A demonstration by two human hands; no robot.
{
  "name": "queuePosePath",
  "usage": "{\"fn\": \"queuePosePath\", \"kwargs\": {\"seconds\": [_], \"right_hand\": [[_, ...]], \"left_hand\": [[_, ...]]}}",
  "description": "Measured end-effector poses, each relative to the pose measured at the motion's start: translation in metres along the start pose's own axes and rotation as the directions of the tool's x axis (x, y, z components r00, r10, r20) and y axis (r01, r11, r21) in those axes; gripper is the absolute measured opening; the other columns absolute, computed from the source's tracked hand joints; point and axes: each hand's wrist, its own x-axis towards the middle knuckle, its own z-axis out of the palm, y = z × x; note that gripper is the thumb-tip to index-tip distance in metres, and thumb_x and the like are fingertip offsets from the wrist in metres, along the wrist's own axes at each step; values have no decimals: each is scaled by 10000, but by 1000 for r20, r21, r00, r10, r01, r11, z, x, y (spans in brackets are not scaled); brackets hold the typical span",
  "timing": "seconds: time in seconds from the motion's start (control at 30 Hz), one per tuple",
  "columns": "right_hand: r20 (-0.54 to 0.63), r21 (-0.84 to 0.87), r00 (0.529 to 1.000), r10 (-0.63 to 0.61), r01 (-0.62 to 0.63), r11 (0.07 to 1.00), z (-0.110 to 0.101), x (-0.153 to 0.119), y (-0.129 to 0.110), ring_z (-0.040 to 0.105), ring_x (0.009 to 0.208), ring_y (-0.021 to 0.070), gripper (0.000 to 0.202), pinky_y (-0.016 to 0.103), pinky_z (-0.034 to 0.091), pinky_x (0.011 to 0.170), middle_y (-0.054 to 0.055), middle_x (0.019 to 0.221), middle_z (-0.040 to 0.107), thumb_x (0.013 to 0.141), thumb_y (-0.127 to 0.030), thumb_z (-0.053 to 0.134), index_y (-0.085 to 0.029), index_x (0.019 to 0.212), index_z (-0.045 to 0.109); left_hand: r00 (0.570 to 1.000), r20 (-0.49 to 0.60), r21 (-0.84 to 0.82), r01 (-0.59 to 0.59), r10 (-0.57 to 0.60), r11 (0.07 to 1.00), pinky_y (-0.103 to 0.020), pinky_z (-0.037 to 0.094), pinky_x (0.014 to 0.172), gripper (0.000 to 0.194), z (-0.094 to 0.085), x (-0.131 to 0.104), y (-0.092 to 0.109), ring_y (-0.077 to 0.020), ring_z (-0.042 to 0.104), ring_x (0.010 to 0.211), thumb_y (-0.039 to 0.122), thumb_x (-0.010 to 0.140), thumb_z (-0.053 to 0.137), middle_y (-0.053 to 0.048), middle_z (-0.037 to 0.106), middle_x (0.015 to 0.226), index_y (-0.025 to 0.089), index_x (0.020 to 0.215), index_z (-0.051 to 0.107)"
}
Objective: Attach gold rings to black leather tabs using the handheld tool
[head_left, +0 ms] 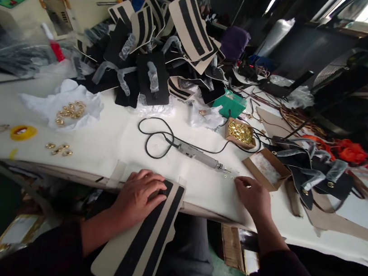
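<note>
A beige panel with two black stripes (142,237) overhangs the desk's (112,137) near edge, pressed flat under the left hand's (138,195) spread fingers, while the right hand (253,195) pinches at tiny screws (228,175) beside the electric screwdriver (198,154).

A heap of black and cream panels (162,48) lies well beyond the hands, a green box (230,103) just at its right edge. Forward of the right hand stands a small box of gold fittings (241,133), while crumpled white paper holding gold rings (68,106) and a yellow tape roll (23,132) lie out past the left hand's far side.
</note>
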Motion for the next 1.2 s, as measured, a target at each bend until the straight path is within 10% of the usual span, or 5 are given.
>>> {"fn": "queuePosePath", "kwargs": {"seconds": [0.8,1.2], "right_hand": [[132,-511,981,-145,193,838,-12,6,-15,666,845,251,429,321,277,574,94,1133,734,1060,-410,349,-225,973,726],[22,-257,980,-200,198,946,-16,-9,-16,690,876,251,268,330,403,665,62,1138,764,967,-386,549,-258,1005,782]], "left_hand": [[1000,-18,-50,-5,4,999,-431,426,901,103,0,-2,-1,-255,591,1126,273,928,726,-7,738,1196,267,1024,691],[1000,-18,-54,-1,0,999,-435,427,907,100,1,-3,-2,-248,588,1130,277,935,715,0,735,1197,267,1031,685]]}}
